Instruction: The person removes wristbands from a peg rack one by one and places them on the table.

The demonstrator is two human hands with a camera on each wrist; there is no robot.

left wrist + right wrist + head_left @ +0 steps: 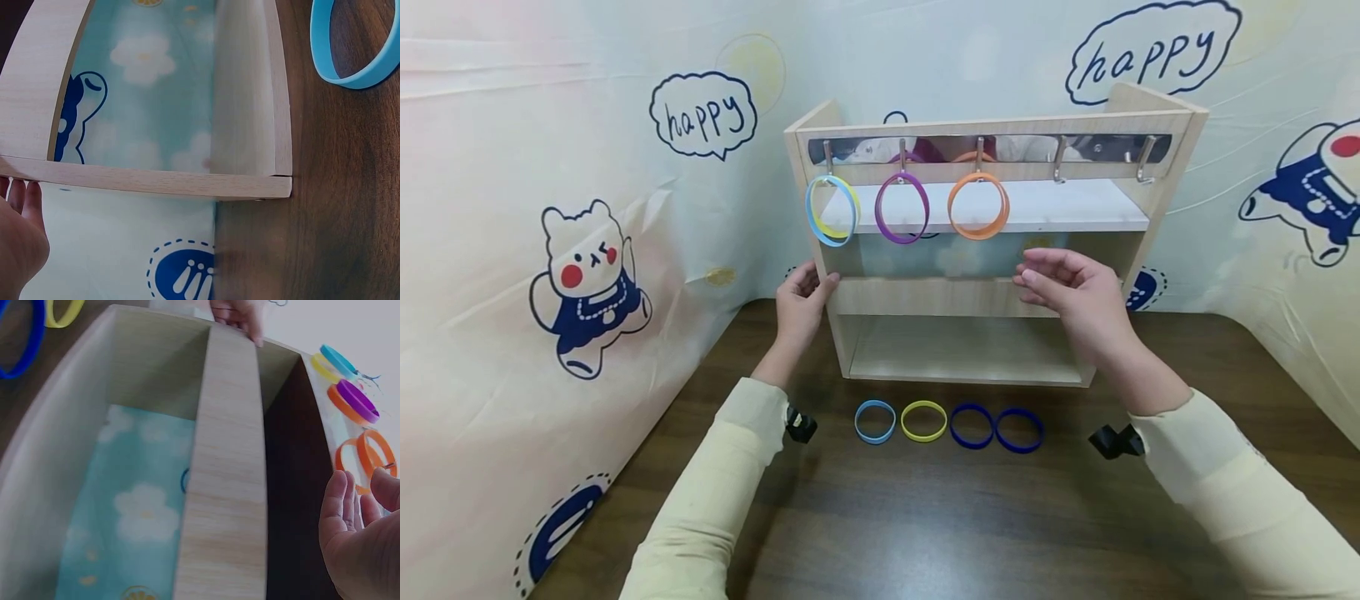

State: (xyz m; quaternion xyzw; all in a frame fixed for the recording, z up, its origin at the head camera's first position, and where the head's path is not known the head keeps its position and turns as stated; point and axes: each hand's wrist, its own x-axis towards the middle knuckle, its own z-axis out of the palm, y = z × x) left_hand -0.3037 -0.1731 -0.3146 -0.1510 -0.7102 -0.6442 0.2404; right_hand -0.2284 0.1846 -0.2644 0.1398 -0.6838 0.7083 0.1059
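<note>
My left hand (pixel 801 308) holds the left side panel of a pale wooden shelf unit (pixel 925 297), thumb at its front edge and fingers along the outside. My right hand (pixel 1078 296), fingers loosely bent, hovers before the unit's right half with nothing in it. From hooks on a shiny strip (pixel 1018 150) hang silicone wristbands: a light blue wristband (pixel 810 212) with a yellow wristband (pixel 848 235) on the leftmost hook, a purple wristband (pixel 878 212) on the second, orange wristbands (pixel 1000 221) on the third. The two hooks on the right carry none.
On the brown table (pixel 925 525), in front of the unit, lie a light blue wristband (pixel 876 442), a yellow wristband (pixel 924 439) and two dark blue wristbands (pixel 973 446). A printed cloth (pixel 595 100) with cartoon figures hangs behind and at the sides.
</note>
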